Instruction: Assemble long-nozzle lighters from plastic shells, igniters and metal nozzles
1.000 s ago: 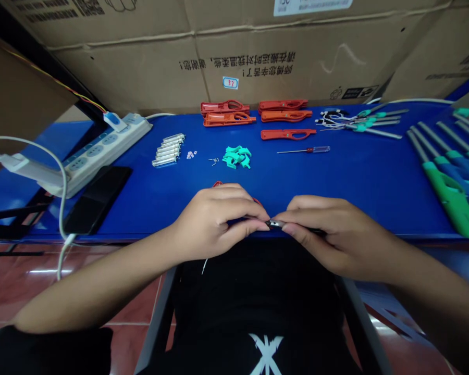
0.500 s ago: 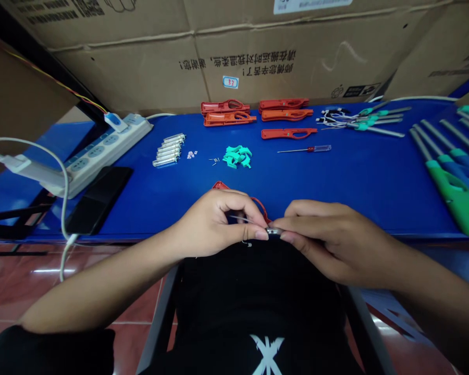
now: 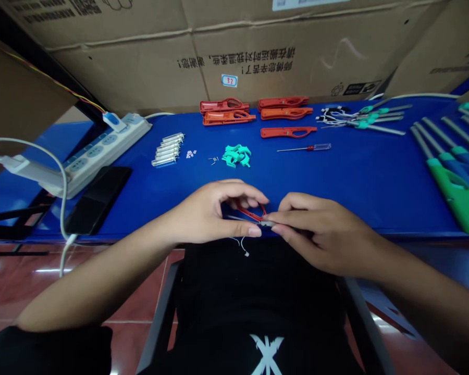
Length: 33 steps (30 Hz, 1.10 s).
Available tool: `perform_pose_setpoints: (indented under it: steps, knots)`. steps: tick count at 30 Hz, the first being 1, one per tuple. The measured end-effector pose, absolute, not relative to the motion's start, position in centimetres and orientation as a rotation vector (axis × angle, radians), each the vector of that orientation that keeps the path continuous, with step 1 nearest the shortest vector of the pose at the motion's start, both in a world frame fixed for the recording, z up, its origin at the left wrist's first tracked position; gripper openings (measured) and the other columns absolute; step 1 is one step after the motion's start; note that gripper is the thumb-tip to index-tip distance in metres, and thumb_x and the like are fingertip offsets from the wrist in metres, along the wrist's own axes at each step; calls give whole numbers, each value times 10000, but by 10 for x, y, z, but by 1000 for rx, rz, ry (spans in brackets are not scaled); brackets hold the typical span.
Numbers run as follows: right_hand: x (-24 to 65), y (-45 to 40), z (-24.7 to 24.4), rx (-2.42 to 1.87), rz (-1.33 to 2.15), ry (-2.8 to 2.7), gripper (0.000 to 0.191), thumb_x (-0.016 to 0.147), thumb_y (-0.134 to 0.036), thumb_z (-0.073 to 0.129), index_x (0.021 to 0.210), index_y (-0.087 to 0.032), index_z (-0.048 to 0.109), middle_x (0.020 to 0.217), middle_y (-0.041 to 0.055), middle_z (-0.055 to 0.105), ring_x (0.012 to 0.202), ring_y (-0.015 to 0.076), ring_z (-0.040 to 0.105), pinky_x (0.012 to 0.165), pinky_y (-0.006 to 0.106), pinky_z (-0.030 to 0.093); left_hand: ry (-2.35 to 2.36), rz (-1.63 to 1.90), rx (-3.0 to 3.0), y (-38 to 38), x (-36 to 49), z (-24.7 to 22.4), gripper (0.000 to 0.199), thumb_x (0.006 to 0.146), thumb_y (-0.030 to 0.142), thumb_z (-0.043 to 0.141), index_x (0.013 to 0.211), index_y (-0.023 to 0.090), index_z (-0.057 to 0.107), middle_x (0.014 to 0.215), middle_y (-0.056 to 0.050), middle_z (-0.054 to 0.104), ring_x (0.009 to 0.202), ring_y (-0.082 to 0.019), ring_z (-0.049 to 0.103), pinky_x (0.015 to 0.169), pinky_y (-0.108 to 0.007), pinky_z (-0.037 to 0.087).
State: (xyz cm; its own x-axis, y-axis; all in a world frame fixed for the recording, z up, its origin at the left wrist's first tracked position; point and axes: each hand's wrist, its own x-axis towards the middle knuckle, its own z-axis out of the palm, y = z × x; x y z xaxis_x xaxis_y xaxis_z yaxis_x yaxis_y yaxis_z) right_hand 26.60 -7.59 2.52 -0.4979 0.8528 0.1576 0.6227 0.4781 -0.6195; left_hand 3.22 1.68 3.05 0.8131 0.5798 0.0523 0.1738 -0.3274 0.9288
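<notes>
Hands joined over a small part at the counter's [image 3: 355, 172] near edge.
I saw my left hand [image 3: 213, 213] pinching a red lighter shell [image 3: 251, 212] and my right hand [image 3: 316, 232] closed on a metal tube [image 3: 266, 224] between them; its loose wire [image 3: 240, 244] could snag.

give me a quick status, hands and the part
Left hand pinching red lighter shell. Right hand gripping small metal piece at its end. Thin white wire dangling below. Nothing in the way on blue table.

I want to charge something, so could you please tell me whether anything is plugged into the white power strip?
Yes, in use: a blue-and-white plug sits in the power strip at its far end.
</notes>
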Motion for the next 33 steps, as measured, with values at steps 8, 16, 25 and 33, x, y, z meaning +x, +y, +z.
perform_pose_setpoints:
  steps: [8,16,25,33]
  knots:
    - [271,-68,20,-1386,633,-2240,257,992,-301,502,1096,-256,733,989,37,616,856,154,589,759,315,465,539,379,2454,53,20,19,319,947,244,576,1252,222,662,1211,-69,688,1121,-196,633,1011,-362,483]
    - [272,-72,19,-1351,576,-2168,255,973,-276,534,1115,-242,743,929,43,618,788,151,588,712,315,482,637,547,2547,35,18,24,263,966,327,579,1177,232,704,1185,-71,699,1118,-217,627,1022,-395,460]
    - [272,-59,61,-1206,461,-2131,253,941,-278,580,1105,-234,768,908,44,635,782,159,609,695,310,493,491,389,2194,59,11,41,385,989,447,543,1234,181,677,1254,-112,695,1143,-194,654,1021,-314,488]
    - [273,-25,74,-1133,364,-2079,224,917,-287,616,1070,-285,779,877,29,610,732,148,590,638,302,480,338,326,1870,115,20,49,445,977,536,522,1175,186,713,1131,-119,750,1047,-191,711,961,-321,534]
